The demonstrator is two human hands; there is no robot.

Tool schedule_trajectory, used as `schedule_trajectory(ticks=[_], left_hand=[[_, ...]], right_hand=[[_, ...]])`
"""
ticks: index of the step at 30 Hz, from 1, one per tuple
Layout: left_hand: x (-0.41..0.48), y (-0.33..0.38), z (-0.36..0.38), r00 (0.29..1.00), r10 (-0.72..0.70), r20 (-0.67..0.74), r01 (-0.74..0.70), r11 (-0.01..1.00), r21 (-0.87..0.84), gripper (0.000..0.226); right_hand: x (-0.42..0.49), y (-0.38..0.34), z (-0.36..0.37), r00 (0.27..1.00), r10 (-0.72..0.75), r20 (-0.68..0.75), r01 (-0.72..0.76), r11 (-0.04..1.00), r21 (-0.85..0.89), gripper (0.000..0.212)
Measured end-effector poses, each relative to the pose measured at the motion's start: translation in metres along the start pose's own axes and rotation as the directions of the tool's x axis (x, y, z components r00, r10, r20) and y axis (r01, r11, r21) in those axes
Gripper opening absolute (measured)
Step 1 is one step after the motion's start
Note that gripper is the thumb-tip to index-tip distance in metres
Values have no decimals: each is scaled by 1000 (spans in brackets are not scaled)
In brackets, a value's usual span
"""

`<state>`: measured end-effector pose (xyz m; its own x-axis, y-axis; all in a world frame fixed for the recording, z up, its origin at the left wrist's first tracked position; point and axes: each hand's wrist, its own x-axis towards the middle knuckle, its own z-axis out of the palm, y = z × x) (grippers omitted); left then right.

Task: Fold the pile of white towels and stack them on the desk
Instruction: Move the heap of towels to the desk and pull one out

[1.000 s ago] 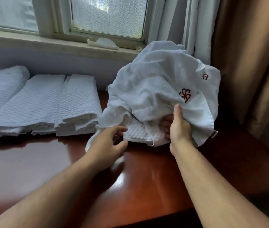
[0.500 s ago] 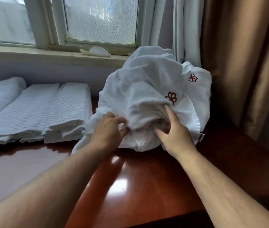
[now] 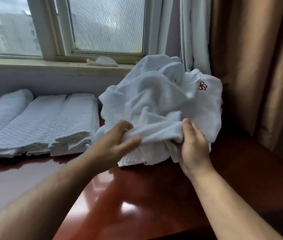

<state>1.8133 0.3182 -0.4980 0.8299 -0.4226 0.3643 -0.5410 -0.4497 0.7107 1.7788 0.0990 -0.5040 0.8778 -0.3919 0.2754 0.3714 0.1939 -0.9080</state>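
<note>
So both hands are on the pile of white towels (image 3: pixel 154 101), which sits crumpled on the desk (image 3: pixel 137 196) right up against the wall under the window.

My left hand (image 3: pixel 114 142) is at the pile's front-left, thumb and fingers pinching one end of a smooth towel fold (image 3: pixel 159 134). It's a bit blurry, so I can't tell exactly how the fingers sit. My right hand (image 3: pixel 193 144) is at the pile's front-right, thumb on top of the same fold and fingers curled under it, gripping it. The fold is stretched between the two hands, lifted a little off the desk.

Under that fold, at the pile's bottom front, a waffle-weave towel (image 3: pixel 133 157) pokes out flat on the desk. Near the pile's top right there's a red flower logo (image 3: pixel 202 86).

Left of the pile, just beside it, the folded towels (image 3: pixel 59 123) lie in a row. Behind the pile is the window sill (image 3: pixel 33 66), and to the pile's right hangs a brown curtain (image 3: pixel 249 66).
</note>
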Motion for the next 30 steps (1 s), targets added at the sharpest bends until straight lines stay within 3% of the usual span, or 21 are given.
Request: schedule_trajectory(ticks=[2,3,5,7,9,11,14,16,19,21,23,25,27,28,30], left_hand=[[-7,-1,-11,993,45,109,-79,936,342,72],[-8,-4,-14,996,57,65,-81,882,465,78],[-10,-7,-18,983,99,-156,-14,883,470,52],[-9,-6,-23,969,35,-246,30,967,252,15],[-8,-3,-27,987,-72,-142,72,997,-7,17],[-11,9,-29,993,-93,-77,93,996,-3,34],[-15,25,-30,983,-175,52,176,984,-6,41],[-21,37,-35,960,-201,197,236,956,-173,44],[-25,45,-45,935,-96,342,212,923,-322,40],[-28,36,-45,957,-34,289,132,937,-325,42],[-31,19,-39,978,-42,207,109,941,-320,58],[-37,-2,-32,983,-67,171,92,986,-139,88],[-37,-28,-28,972,-89,219,30,965,262,116],[-35,-40,-26,964,-114,239,3,907,422,121],[-30,-57,-18,973,-129,192,-11,804,595,107]], right_hand=[[-13,-14,13,974,185,133,-213,948,237,53],[-20,-20,18,945,234,229,-293,917,272,59],[-32,-29,23,870,269,414,-407,864,295,75],[-36,-35,23,857,257,447,-427,839,336,79],[-31,-34,21,938,236,253,-310,900,308,73],[-27,-31,15,987,143,74,-148,987,67,77],[-36,-11,10,949,74,305,17,958,-285,104],[-40,10,9,916,73,394,55,951,-304,91],[-43,22,14,939,101,329,3,954,-300,67],[-41,27,14,955,148,258,-74,958,-276,48],[-38,31,12,968,176,177,-149,976,-157,23],[-36,28,9,961,234,149,-246,967,67,21],[-30,20,2,942,323,90,-335,911,239,28],[-26,16,-2,936,352,7,-346,916,201,29],[-21,12,-8,939,299,-171,-322,939,-123,25]])
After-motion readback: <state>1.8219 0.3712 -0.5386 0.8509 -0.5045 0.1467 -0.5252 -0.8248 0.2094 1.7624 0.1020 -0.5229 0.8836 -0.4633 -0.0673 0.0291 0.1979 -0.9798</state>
